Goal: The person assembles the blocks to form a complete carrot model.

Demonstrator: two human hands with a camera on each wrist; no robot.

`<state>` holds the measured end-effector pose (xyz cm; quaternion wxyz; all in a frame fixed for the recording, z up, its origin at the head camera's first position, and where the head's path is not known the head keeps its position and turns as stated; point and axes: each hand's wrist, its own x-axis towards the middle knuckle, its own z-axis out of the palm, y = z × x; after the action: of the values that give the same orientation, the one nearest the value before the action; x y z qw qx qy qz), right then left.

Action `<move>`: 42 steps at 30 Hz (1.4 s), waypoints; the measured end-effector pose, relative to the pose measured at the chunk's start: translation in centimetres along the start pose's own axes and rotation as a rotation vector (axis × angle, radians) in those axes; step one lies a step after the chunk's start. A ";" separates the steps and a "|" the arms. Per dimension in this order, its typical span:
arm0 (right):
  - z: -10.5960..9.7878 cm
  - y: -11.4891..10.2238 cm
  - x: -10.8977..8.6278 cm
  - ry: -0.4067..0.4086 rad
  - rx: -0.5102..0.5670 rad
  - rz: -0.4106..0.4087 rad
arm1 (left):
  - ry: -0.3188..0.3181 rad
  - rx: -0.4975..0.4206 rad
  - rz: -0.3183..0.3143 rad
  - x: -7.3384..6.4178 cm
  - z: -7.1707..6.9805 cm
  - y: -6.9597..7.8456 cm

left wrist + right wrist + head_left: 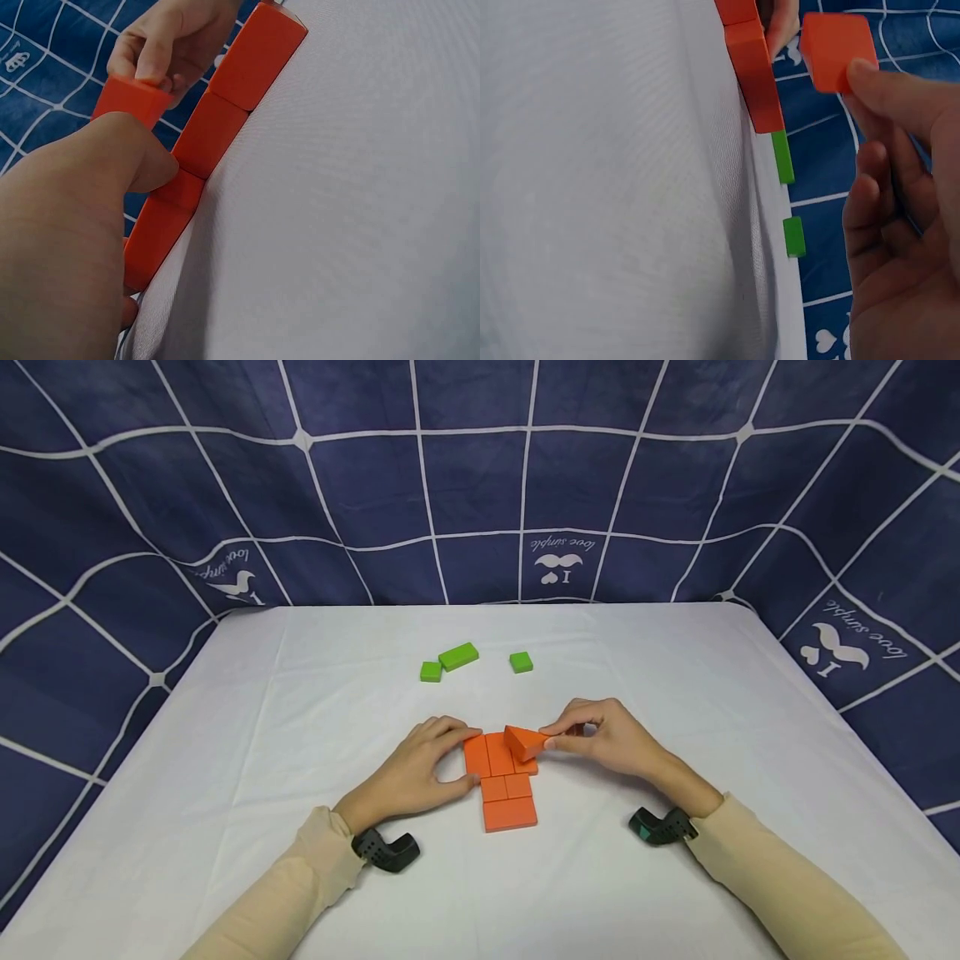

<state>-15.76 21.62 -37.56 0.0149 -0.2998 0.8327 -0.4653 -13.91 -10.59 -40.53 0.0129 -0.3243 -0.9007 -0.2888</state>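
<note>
In the head view, flat orange blocks [510, 813] lie joined on the white table, three upright ones side by side above two small ones and a wide one. My left hand [416, 768] holds the leftmost orange block [476, 757], forefinger at its far corner and thumb at its near corner. My right hand [611, 739] pinches an orange triangular block [525, 742] between thumb and forefinger. That block is tilted over the right part of the group and partly covers it. The right wrist view shows the pinched block's squarish end face [838, 52] apart from the others.
Beyond the hands lie a long green block [459, 657], a small green block [431, 672] beside it, and another small green block [521, 662] farther right. A dark blue checked cloth [480, 485] stands behind the white-covered table [600, 885] and along its sides.
</note>
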 end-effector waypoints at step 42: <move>3.2 -1.8 -0.9 -0.468 0.131 -0.364 | 0.011 0.009 0.016 0.1 0.0 0.0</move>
<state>-13.18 18.94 -38.13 0.1422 -0.5418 0.7072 -0.4314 -13.99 -10.58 -40.52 0.0216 -0.3299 -0.8992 -0.2866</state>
